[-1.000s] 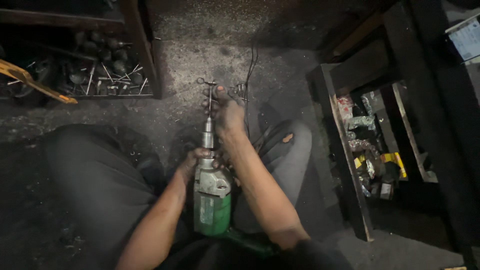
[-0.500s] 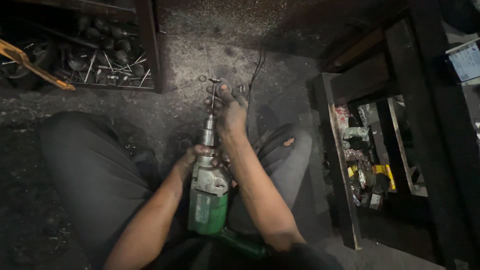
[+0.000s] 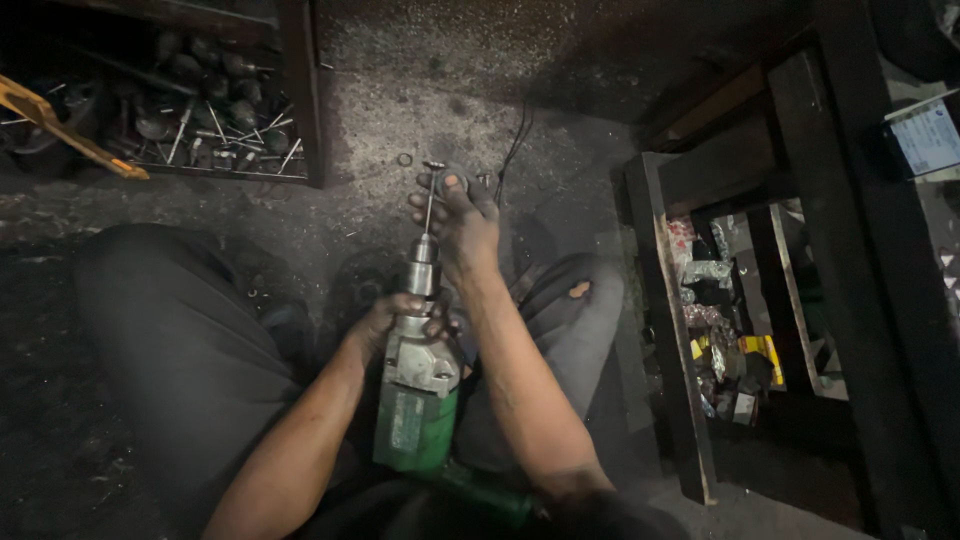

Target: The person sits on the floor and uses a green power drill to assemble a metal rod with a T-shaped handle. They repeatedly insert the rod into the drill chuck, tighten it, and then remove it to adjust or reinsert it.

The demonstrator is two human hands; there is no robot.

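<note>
two hands are gripping one green drill [image 3: 415, 400] lying lengthwise up the frame: left hand [image 3: 400, 318] clamping its collar, right hand [image 3: 462, 222] pinching the thin bit [image 3: 430, 205] beyond.

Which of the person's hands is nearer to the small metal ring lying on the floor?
The right hand: its fingertips lie just right of the metal ring. The left hand is farther down, gripping the green drill.

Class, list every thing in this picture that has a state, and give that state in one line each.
Green and grey electric drill: lying along the lap, chuck pointing away, rod fitted.
Thin metal rod: in the chuck, tip pinched.
Left hand: gripping the drill's neck.
Right hand: closed around the rod's tip.
Wooden tray of metal parts: on the floor, full.
</note>
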